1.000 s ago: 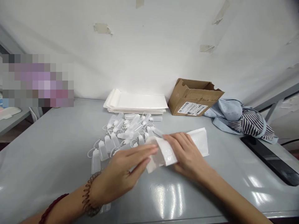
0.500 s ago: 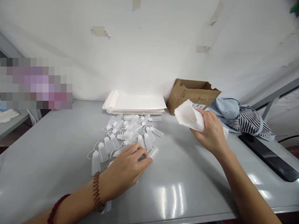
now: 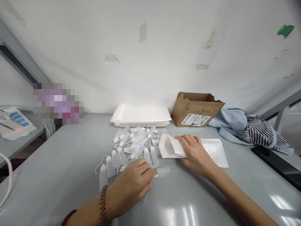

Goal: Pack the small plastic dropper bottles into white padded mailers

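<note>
My right hand [image 3: 192,152] grips a white bubble mailer [image 3: 215,152] around its middle, low over the grey table. The mailer's mouth gapes to the left and its flap end is spread. Fingers curled, my left hand [image 3: 136,179] pinches a small clear squeeze bottle [image 3: 164,171] by its white tip end; the bottle's body points right, below the mailer's mouth, and looks blurred. Behind and left of that hand lies a loose pile of similar translucent squeeze bottles [image 3: 115,159] with looped cap straps. Some of them are hidden under my left hand and forearm.
A stack of white mailers [image 3: 147,114] lies against the wall. To its right stands an open cardboard box [image 3: 181,110], beside a bundle of blue and striped cloth [image 3: 254,128]. A black flat object [image 3: 277,168] lies at the right edge. A white device [image 3: 17,122] sits on another table at left.
My right hand has brought the mailer left and down, closer to the pile, its mouth now facing the left hand. The bottle at my left fingers has moved slightly right. The view has tilted upward.
</note>
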Demonstrator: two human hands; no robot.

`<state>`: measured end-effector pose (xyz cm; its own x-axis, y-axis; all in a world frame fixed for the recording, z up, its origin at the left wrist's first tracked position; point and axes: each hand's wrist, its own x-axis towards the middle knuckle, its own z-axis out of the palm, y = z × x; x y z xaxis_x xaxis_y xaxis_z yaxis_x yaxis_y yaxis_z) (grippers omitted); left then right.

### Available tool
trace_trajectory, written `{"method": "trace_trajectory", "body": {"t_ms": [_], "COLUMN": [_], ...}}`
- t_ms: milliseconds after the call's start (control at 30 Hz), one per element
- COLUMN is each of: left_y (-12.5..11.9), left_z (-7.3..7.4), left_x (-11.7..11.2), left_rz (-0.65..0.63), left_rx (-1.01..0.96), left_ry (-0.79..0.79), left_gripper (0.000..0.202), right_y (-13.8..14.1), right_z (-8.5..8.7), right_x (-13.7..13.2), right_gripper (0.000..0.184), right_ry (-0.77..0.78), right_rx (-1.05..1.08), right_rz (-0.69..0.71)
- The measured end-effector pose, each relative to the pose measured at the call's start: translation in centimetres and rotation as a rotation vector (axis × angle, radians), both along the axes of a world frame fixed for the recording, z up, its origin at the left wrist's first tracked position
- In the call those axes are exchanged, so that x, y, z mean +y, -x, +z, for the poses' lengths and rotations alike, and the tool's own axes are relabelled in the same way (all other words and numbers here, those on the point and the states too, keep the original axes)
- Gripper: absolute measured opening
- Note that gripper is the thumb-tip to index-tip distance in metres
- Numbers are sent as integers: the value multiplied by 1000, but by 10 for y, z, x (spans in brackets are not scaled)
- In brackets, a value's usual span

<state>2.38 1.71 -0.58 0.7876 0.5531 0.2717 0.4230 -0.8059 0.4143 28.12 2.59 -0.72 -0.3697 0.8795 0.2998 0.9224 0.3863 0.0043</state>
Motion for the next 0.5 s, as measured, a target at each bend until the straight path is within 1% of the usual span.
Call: {"method": "trace_trajectory", "body": {"t_ms": [100, 200, 300, 367, 433, 500], "left_y": [1, 3, 8, 11, 13, 12], "left_z": [6, 17, 26, 28, 28, 28], "left_x": [3, 6, 9, 11, 12, 12], "left_rz": [25, 102, 269, 381, 428, 417], "left_rx": [-290, -469, -560, -601, -601, -574], "left_ry": [96, 232, 359, 418, 448, 453], "left_gripper": [18, 16, 15, 12, 9, 10], "right_y": [2, 7, 14, 19, 23, 27], "right_z": [1, 5, 11, 14, 16, 17], "right_x": [-2, -7, -14, -19, -22, -25], "right_gripper": [52, 52, 51, 52, 53, 54], "right_ry": [8, -12, -55, -68, -80, -84], "right_rx": [6, 8, 22, 37, 59, 80], "right_rz": [12, 37, 88, 123, 141, 151]}}
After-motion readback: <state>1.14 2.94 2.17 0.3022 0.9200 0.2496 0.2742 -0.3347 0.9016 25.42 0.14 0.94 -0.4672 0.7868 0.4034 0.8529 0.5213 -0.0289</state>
